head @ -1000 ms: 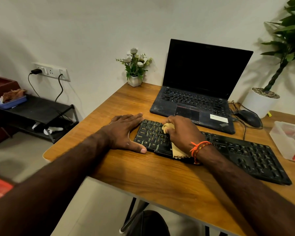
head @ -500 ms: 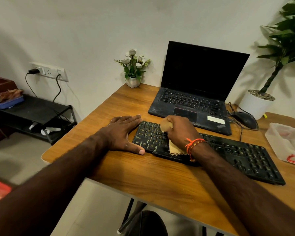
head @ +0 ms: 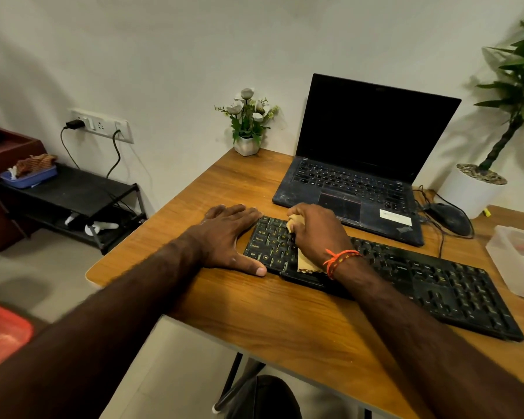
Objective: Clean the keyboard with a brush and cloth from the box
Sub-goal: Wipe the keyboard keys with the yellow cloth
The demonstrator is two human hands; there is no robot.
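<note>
A black keyboard point(head: 421, 276) lies slantwise on the wooden desk point(head: 285, 313). My right hand point(head: 318, 234), with an orange thread at the wrist, grips a yellow cloth point(head: 307, 263) and presses it on the keys at the keyboard's left part. The cloth shows above the fingers and below the palm. My left hand point(head: 227, 237) rests flat on the desk against the keyboard's left end, its thumb along the front edge. A clear plastic box point(head: 518, 258) stands at the right edge of the desk. No brush is in view.
An open laptop point(head: 360, 176) sits just behind the keyboard, with a black mouse point(head: 449, 219) and cables to its right. A small flower pot point(head: 247, 143) and a large white plant pot point(head: 469, 189) stand at the back. A low black shelf point(head: 67, 195) is on the left.
My right hand with the cloth has slid a little toward the far left rows of keys. My left hand has stayed put.
</note>
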